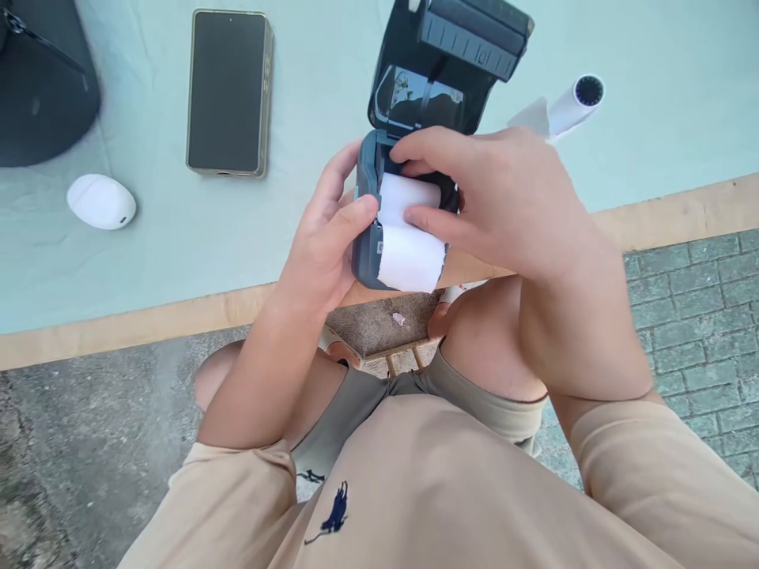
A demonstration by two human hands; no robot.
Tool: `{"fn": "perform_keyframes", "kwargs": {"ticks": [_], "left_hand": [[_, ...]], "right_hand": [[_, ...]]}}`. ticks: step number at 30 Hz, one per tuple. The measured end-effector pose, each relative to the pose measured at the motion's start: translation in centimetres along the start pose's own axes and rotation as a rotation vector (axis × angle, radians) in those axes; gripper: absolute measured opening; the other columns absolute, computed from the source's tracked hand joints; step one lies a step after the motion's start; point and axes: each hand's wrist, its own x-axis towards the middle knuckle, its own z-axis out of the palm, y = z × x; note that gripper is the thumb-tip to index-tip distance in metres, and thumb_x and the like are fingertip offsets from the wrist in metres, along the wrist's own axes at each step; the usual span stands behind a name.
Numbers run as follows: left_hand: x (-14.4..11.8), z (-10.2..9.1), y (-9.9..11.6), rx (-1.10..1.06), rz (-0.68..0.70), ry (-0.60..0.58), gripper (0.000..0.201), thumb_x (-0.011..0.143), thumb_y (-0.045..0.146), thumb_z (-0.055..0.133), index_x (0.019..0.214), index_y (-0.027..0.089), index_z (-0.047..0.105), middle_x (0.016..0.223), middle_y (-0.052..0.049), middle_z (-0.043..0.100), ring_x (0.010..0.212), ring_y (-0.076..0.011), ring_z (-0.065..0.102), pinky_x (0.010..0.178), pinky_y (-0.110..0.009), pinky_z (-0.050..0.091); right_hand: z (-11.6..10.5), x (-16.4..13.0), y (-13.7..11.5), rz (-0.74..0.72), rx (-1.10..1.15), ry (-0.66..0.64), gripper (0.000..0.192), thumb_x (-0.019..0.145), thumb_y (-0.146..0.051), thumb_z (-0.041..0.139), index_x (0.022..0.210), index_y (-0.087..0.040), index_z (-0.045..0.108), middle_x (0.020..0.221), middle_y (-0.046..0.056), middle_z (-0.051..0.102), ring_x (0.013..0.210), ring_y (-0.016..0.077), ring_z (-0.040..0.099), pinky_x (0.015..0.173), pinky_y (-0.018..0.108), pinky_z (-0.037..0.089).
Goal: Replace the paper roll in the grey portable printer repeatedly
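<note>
A dark portable receipt printer (368, 251) is held above the table's front edge, its lid (474, 35) swung up and away from me. My left hand (323, 237) is wrapped round the printer's left side, thumb on the rim. Inside the bay sits a white paper roll (409, 194), its loose end hanging over the front with a ragged edge. My right hand (504, 194) reaches in from the right. Its thumb presses on the paper and its forefinger bends into the bay behind the roll, so the roll lies between them. The other right fingers are partly hidden.
On the pale green tabletop (160, 237) lie a smartphone (227, 91) and a white oval case (100, 201) to the left. A dark bag (47, 87) fills the far left corner. Another small paper roll (572, 111) lies at the right.
</note>
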Motion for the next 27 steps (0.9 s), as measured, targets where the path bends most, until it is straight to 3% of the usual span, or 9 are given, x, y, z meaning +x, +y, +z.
{"fn": "perform_keyframes", "kwargs": {"ticks": [4,7,9,12,15,18,23,25,27], "left_hand": [[-0.2,0.0,0.0,0.013,-0.026,0.026,0.050,0.084,0.044,0.067,0.128,0.025,0.052,0.119,-0.004,0.067,0.124,-0.0310,0.060,0.095,-0.041,0.055],[-0.3,0.2,-0.1,-0.012,-0.012,0.049,0.046,0.086,0.042,0.065,0.128,0.026,0.053,0.121,-0.001,0.067,0.130,-0.0282,0.057,0.096,-0.038,0.056],[-0.3,0.3,-0.2,-0.041,0.008,0.072,0.042,0.087,0.040,0.063,0.126,0.026,0.054,0.118,0.000,0.067,0.129,-0.0256,0.058,0.095,-0.036,0.057],[-0.2,0.4,-0.2,-0.045,0.018,0.112,0.043,0.086,0.040,0.063,0.126,0.025,0.054,0.114,-0.001,0.069,0.127,-0.0261,0.060,0.097,-0.038,0.058],[-0.2,0.4,0.1,-0.041,-0.006,0.114,0.046,0.086,0.040,0.062,0.127,0.024,0.052,0.113,-0.002,0.070,0.128,-0.0281,0.060,0.098,-0.042,0.058],[-0.2,0.5,0.4,-0.047,-0.011,0.105,0.044,0.087,0.038,0.061,0.128,0.024,0.051,0.115,-0.003,0.069,0.128,-0.0285,0.060,0.101,-0.044,0.057],[-0.3,0.6,0.6,-0.035,-0.028,0.093,0.042,0.088,0.037,0.061,0.128,0.026,0.051,0.129,-0.003,0.065,0.136,-0.0285,0.053,0.112,-0.046,0.050],[-0.2,0.7,0.6,-0.018,-0.034,0.087,0.043,0.087,0.039,0.061,0.128,0.027,0.051,0.132,-0.003,0.063,0.137,-0.0286,0.052,0.114,-0.046,0.048],[-0.2,0.8,0.6,-0.002,-0.035,0.082,0.045,0.086,0.042,0.061,0.128,0.028,0.050,0.133,-0.003,0.063,0.136,-0.0288,0.052,0.113,-0.047,0.049]], "right_hand": [[-0.1,0.0,-0.1,0.007,0.100,-0.005,0.034,0.074,-0.026,0.066,0.108,-0.028,0.060,0.098,-0.004,0.070,0.081,0.0162,0.063,0.064,0.031,0.040],[0.2,-0.6,0.5,-0.036,0.405,0.098,0.035,0.070,-0.022,0.070,0.104,-0.026,0.060,0.097,-0.003,0.068,0.063,0.0071,0.053,0.051,0.026,0.033],[0.4,-1.0,1.2,-0.040,0.693,0.243,0.037,0.070,-0.025,0.071,0.105,-0.025,0.060,0.094,-0.002,0.066,0.055,0.0041,0.044,0.045,0.025,0.027],[0.8,-1.1,2.5,0.097,1.180,0.491,0.043,0.063,-0.045,0.073,0.098,-0.024,0.059,0.085,-0.001,0.061,0.055,0.0063,0.043,0.045,0.025,0.030],[1.4,-1.1,3.6,0.314,1.436,0.445,0.064,0.052,-0.064,0.072,0.099,-0.026,0.053,0.090,0.001,0.061,0.059,0.0095,0.051,0.042,0.026,0.033],[2.1,-1.9,4.1,0.342,1.354,0.457,0.052,0.064,-0.052,0.075,0.101,-0.028,0.048,0.086,-0.003,0.059,0.058,0.0077,0.052,0.045,0.024,0.040],[2.8,-3.5,4.5,0.077,0.724,0.579,0.028,0.081,-0.041,0.070,0.097,-0.028,0.053,0.099,0.000,0.058,0.086,0.0129,0.062,0.070,0.029,0.053],[2.9,-3.8,4.9,-0.006,0.536,0.553,0.034,0.080,-0.038,0.071,0.109,-0.030,0.054,0.110,0.001,0.060,0.101,0.0166,0.062,0.082,0.033,0.054],[3.0,-3.9,5.2,0.036,0.422,0.459,0.050,0.077,-0.032,0.073,0.121,-0.033,0.050,0.115,0.000,0.062,0.104,0.0191,0.062,0.086,0.036,0.053]]}}
